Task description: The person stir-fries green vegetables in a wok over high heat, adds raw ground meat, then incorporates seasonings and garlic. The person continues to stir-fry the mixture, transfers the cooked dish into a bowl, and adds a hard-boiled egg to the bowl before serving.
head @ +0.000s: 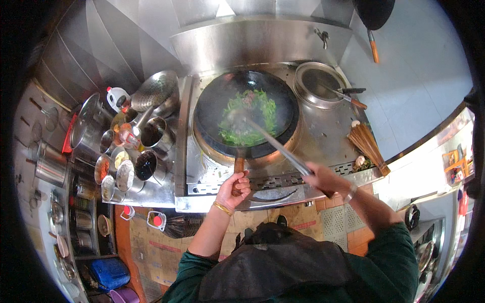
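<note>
My left hand [234, 189] is closed around the wooden handle [239, 165] of a black wok [212, 102] on the burner. Sliced green vegetables [267, 110] lie in the wok, with a small heap of brownish-pink food [248, 97] near their far side, under a light haze. My right hand [327, 180] grips the shaft of a long-handled metal ladle [273, 141], slightly blurred. Its bowl rests on or just over the vegetables; the haze hides which.
Left of the stove stand seasoning bowls [125, 175], pots with dark contents [146, 165] and a perforated strainer [157, 89]. On the right are a strainer on a round pot [317, 85] and a bamboo wok brush [367, 146]. A faucet [323, 36] juts from the back panel.
</note>
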Demonstrator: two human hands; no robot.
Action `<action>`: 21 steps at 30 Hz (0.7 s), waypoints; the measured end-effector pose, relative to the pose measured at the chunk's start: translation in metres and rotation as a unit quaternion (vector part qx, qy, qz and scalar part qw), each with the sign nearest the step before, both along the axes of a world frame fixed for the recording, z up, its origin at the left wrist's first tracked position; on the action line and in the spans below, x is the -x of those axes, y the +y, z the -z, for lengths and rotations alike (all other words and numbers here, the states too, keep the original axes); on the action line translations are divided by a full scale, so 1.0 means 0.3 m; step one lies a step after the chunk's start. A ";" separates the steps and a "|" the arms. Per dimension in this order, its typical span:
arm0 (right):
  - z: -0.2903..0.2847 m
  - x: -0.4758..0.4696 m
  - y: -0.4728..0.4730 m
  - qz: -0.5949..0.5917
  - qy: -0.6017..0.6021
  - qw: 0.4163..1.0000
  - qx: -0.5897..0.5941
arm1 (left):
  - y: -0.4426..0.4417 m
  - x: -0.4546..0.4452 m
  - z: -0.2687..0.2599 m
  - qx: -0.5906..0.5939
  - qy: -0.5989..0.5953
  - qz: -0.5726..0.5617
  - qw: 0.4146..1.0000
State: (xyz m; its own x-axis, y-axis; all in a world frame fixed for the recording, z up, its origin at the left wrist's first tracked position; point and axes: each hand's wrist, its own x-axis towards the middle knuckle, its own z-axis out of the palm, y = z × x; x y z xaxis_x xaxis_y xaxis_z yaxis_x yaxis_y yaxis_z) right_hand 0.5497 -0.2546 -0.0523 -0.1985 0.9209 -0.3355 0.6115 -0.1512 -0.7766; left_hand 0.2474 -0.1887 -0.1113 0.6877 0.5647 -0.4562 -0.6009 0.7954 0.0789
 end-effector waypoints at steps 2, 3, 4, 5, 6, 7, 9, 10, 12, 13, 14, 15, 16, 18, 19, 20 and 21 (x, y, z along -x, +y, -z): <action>-0.073 0.028 0.051 0.084 0.125 0.986 0.065 | -0.047 0.035 -0.073 0.003 -0.005 0.001 1.000; -0.120 0.043 0.074 0.118 0.188 0.971 0.092 | -0.105 0.064 -0.155 0.007 -0.023 -0.004 1.000; -0.145 0.003 0.050 0.102 0.148 0.982 0.065 | -0.178 0.088 -0.252 0.038 0.042 0.000 0.998; -0.186 -0.021 0.008 0.105 0.188 0.974 0.066 | -0.244 0.106 -0.345 0.071 0.107 0.003 0.992; -0.239 -0.041 -0.052 0.113 0.224 0.966 0.063 | -0.285 0.104 -0.424 0.036 0.088 0.005 0.996; -0.254 -0.050 -0.094 0.128 0.264 0.954 0.070 | -0.311 0.097 -0.464 0.012 0.073 0.013 0.997; -0.252 -0.018 -0.106 0.132 0.297 0.945 0.043 | -0.208 0.081 -0.450 0.077 0.033 -0.003 0.996; -0.250 0.006 -0.099 0.126 0.312 0.941 0.031 | -0.146 0.046 -0.433 0.055 0.030 -0.011 0.998; -0.218 0.027 -0.091 0.112 0.308 0.945 0.021 | -0.081 0.022 -0.293 0.033 -0.001 -0.014 0.999; -0.208 0.027 -0.081 0.102 0.304 0.947 0.015 | -0.062 0.024 -0.206 0.026 -0.032 -0.017 0.999; -0.225 0.008 -0.105 0.123 0.229 0.966 0.005 | -0.143 0.039 -0.142 -0.084 0.028 -0.029 0.996; -0.282 -0.014 -0.149 0.133 0.199 0.970 0.036 | -0.216 0.046 -0.182 0.070 0.125 -0.048 0.989; -0.353 -0.057 -0.191 0.150 0.196 0.964 0.096 | -0.283 0.057 -0.212 -0.008 0.214 0.004 0.977; -0.431 -0.130 -0.256 0.163 0.150 0.971 0.085 | -0.358 0.079 -0.187 -0.134 0.128 0.040 0.982; -0.454 -0.178 -0.257 0.128 0.118 0.980 0.100 | -0.338 0.060 -0.209 -0.109 0.144 0.045 0.983; -0.473 -0.184 -0.264 0.132 0.124 0.978 0.108 | -0.286 0.041 -0.200 -0.054 0.093 0.011 0.994; -0.479 -0.184 -0.269 0.134 0.131 0.976 0.113 | -0.207 0.023 -0.177 -0.001 0.043 -0.025 0.999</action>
State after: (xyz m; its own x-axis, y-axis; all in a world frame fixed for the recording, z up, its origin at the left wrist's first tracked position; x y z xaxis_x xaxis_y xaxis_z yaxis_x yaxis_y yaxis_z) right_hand 0.6049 -0.3351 0.0913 -0.0664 0.8597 -0.5065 0.3113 -0.4645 -0.8291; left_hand 0.2404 -0.2509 -0.0582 0.6168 0.5982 -0.5117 -0.6305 0.7646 0.1338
